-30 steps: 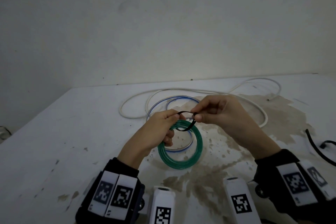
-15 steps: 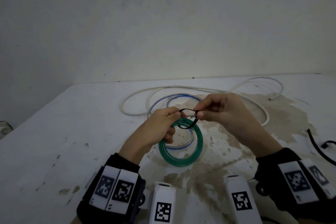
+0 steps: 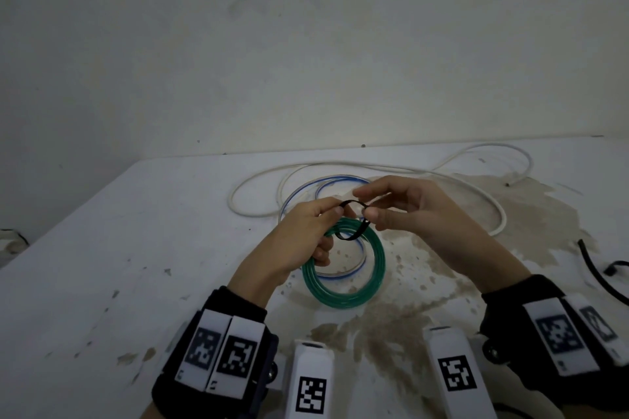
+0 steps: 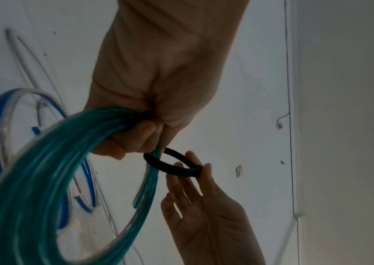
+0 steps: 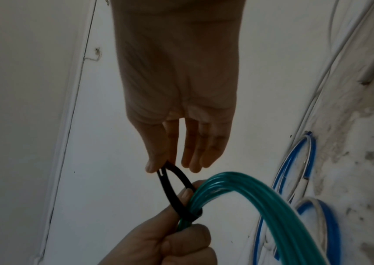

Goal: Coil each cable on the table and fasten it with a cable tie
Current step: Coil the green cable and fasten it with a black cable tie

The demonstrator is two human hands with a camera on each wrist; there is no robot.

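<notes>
The left hand [image 3: 299,238] grips the top of the coiled green cable [image 3: 343,296], held up above the stained white table [image 3: 102,265], and also pinches one part of the black cable tie [image 3: 352,235] looped around the coil's strands. The right hand [image 3: 408,211] pinches the tie's far end between thumb and forefinger, its other fingers held out loosely straight. A white cable [image 3: 374,167] and a blue-and-clear cable [image 3: 306,187] lie on the table behind the hands

Coil [image 3: 343,269]: above table [image 3: 119,248]; loose cables [image 3: 340,180] behind it; another cable [image 3: 592,269] far right.
</notes>
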